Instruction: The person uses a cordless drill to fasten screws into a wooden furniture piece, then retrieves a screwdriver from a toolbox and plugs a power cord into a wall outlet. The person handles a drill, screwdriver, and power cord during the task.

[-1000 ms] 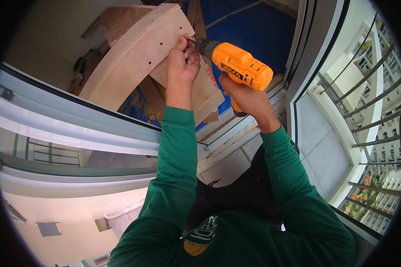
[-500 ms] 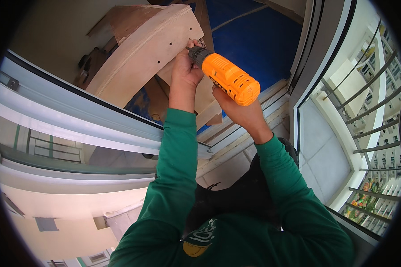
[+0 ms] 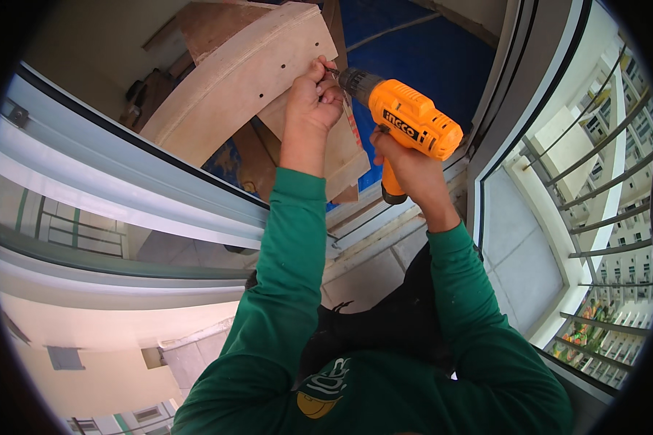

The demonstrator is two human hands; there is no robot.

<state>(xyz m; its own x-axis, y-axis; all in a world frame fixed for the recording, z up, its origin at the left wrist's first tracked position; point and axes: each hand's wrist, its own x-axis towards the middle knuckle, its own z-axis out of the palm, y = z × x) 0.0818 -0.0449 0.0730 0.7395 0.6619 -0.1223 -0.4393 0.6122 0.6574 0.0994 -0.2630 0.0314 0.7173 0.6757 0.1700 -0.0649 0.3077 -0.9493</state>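
Note:
My right hand (image 3: 413,170) is wrapped round the grip of an orange cordless drill (image 3: 413,116). The drill's dark chuck (image 3: 358,83) points left, with a thin bit reaching toward my other hand. Closed with its fingers curled, my left hand (image 3: 312,105) is beside the bit's tip, at the edge of a curved plywood piece (image 3: 225,80). What those fingers pinch, if anything, is too small to make out. Several dark holes dot the face of the plywood. Below my left hand, a paler wooden board (image 3: 341,163) sticks out.
A blue floor covering (image 3: 413,58) spreads beyond the wood. To the left runs a white sliding-door frame (image 3: 138,181), and its track (image 3: 370,225) crosses in front of me. Another frame and a railing (image 3: 602,217) stand on the right, above grey tiles (image 3: 519,225).
The drill has moved right and tipped, so its grip and side now show. Its bit has drawn back from the plywood's face. My left hand has shifted slightly right, fingers curled.

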